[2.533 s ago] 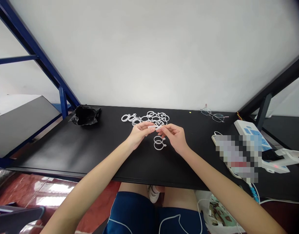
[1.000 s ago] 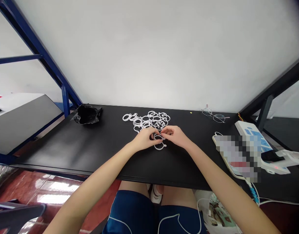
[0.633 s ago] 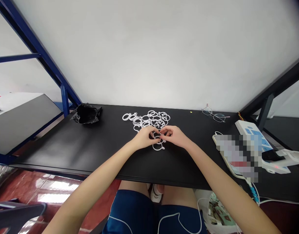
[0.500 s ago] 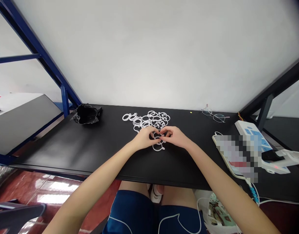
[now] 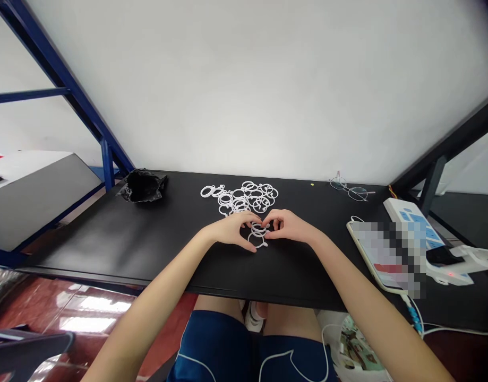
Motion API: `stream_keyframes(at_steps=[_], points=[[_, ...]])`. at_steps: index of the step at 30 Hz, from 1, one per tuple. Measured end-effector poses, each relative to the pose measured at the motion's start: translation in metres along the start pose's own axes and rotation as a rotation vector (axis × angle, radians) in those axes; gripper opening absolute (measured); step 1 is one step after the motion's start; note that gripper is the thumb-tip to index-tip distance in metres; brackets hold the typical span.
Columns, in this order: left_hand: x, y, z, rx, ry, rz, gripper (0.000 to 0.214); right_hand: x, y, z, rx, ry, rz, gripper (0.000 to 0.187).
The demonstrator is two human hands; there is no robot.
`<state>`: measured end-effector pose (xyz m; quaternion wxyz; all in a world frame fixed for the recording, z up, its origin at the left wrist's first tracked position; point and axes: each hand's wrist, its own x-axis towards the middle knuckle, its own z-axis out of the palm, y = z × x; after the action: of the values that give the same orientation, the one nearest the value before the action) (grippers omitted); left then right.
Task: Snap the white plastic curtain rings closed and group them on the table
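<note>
Several interlinked white rings with small knobs (image 5: 260, 245) lie on the black table between my two hands. At their left is my left hand (image 5: 236, 228), thumb and fingers spread apart, the thumb tip near the lowest ring and the fingertips at the upper ones. My right hand (image 5: 288, 225) comes from the right, its thumb and index finger bent round the knob end of an upper ring. Just beyond both hands sits a loose pile of similar white rings (image 5: 240, 194); my left fingers hide part of its near edge.
A crumpled black plastic bag (image 5: 142, 187) stands open at the back left. Wire-framed glasses (image 5: 358, 193) lie at the back right. Nearer on the right are a phone (image 5: 361, 249) on a cable and a white power strip (image 5: 413, 220). A wall (image 5: 244, 95) rises behind the table.
My left hand has opened, its thumb moving down and away from the index finger. My right hand has shifted slightly. More of the small group of rings between the hands now shows.
</note>
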<state>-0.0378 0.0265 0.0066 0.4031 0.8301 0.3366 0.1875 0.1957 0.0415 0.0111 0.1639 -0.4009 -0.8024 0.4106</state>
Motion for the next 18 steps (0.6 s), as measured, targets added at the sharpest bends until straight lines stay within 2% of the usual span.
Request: stream_keyframes(at_steps=[6,18], points=[[0.004,-0.007,0.003,0.013,0.034,0.039,0.042,0.000,0.001,0.001,-0.020,0.006,-0.042,0.016],[0.006,-0.009,0.010,0.041,0.166,0.024,0.039,-0.002,-0.004,-0.003,0.058,0.015,0.006,0.022]])
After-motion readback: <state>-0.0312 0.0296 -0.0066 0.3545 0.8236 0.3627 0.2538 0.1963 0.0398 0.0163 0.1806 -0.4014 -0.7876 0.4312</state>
